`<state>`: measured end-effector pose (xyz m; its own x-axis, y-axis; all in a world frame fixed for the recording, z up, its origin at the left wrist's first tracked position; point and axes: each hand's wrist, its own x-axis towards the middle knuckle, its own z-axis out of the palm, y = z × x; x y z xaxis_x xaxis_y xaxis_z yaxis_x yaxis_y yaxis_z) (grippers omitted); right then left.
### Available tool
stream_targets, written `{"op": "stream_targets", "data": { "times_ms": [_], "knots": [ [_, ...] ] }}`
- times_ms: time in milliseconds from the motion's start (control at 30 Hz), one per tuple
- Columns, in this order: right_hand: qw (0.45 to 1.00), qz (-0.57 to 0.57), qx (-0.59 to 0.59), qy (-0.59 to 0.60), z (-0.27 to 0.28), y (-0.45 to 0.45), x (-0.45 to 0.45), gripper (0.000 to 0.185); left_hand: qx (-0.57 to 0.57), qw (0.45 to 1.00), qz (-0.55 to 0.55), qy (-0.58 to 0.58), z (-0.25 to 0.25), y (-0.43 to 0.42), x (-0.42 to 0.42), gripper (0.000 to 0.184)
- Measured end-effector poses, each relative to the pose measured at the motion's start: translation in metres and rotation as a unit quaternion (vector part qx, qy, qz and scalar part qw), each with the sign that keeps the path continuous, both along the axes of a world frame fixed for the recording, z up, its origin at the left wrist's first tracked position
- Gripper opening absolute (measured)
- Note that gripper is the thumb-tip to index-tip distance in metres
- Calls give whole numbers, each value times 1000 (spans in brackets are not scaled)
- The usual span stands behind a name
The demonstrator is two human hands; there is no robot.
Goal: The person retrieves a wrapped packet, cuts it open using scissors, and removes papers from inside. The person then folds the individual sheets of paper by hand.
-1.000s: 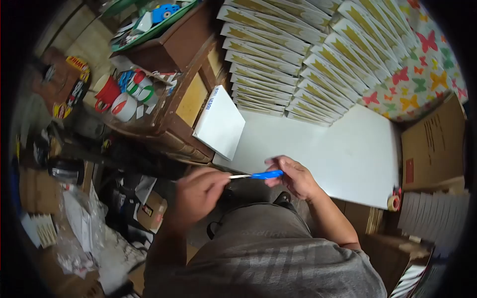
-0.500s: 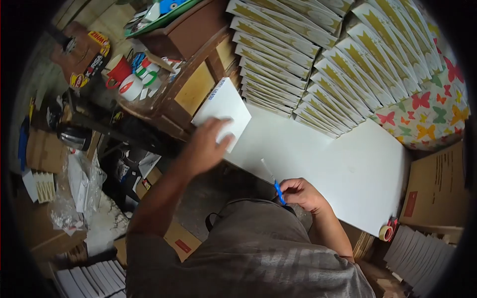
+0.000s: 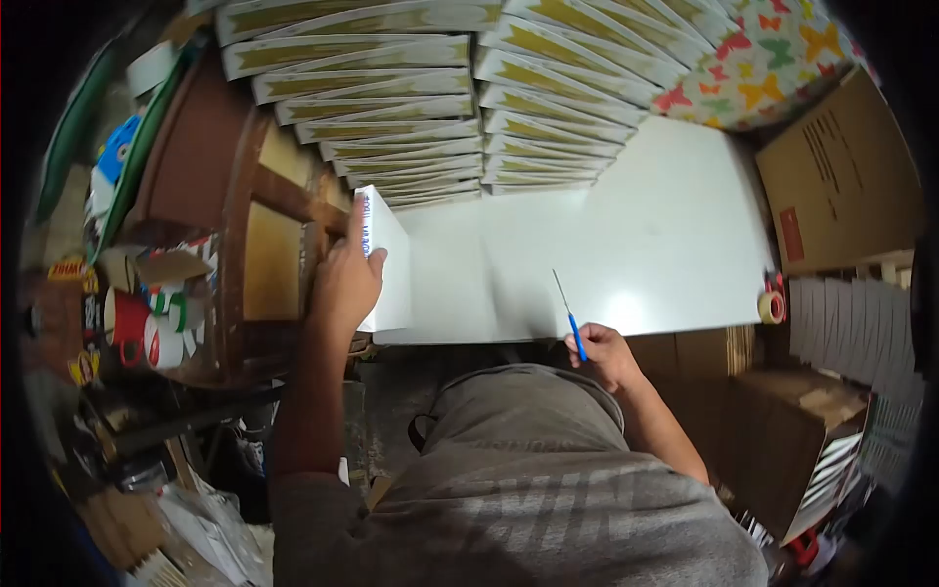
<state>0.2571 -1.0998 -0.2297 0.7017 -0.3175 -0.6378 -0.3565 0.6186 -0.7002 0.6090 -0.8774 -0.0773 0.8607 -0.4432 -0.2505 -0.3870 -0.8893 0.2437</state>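
At the table's left end stands a white box-like block [image 3: 391,269], blue lettering along its narrow side. My left hand [image 3: 344,289] grips that lettered side, its thumb over the near face and its fingers along the edge. Whether the block is a box or a stack of sheets I cannot tell. A slim tool with a blue handle [image 3: 578,338] and a thin metal shaft is pinched in my right hand [image 3: 606,354], above the table's front edge. Its shaft points up and away from me, over the white tabletop [image 3: 675,225].
Rows of stacked white-and-gold printed pieces [image 3: 391,103] line the table's back. A butterfly-patterned cloth [image 3: 773,49] and a cardboard box [image 3: 831,186] stand at the right. A tape roll [image 3: 772,307] sits at the right corner. A wooden cabinet [image 3: 274,259] borders the left.
The view has turned left-to-right and levelled. My left hand has gone from lying blurred over the white block to gripping its lettered side. My right hand still holds the blue-handled tool.
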Motion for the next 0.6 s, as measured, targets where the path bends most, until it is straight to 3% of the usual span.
{"op": "stream_targets", "data": {
  "times_ms": [67, 133, 167, 233, 300, 367, 400, 467, 600],
  "knots": [
    [1000, -28, 10, -2, 2, 6, 7, 13, -39, 985, -145, 79, 4, 7, 9, 47],
    [999, 25, -31, 20, 9, 1, 13, 21, -83, 945, -278, 150, 6, 1, 14, 46],
    [999, 20, -33, 21, 8, -6, 12, 21, -85, 943, -283, 151, 6, -8, 10, 46],
    [1000, 18, -5, 23, 0, -22, 10, 24, 6, 917, -397, -31, 7, -23, 1, 47],
    [999, 19, 26, 23, -6, -39, 4, 27, 98, 841, -487, -212, 9, -38, -10, 47],
    [999, 14, 33, 21, -10, -57, -4, 28, 124, 774, -569, -249, -13, -62, -17, 51],
    [999, 11, 38, 20, -11, -66, -8, 30, 125, 771, -572, -251, -41, -69, -16, 51],
    [998, 0, 53, 19, -16, -80, -20, 32, 50, 760, -631, -147, -102, -79, -9, 64],
    [994, -96, 49, 4, -41, -100, -44, 34, 147, 797, -581, -75, -152, -127, -35, 86]
  ]
}}
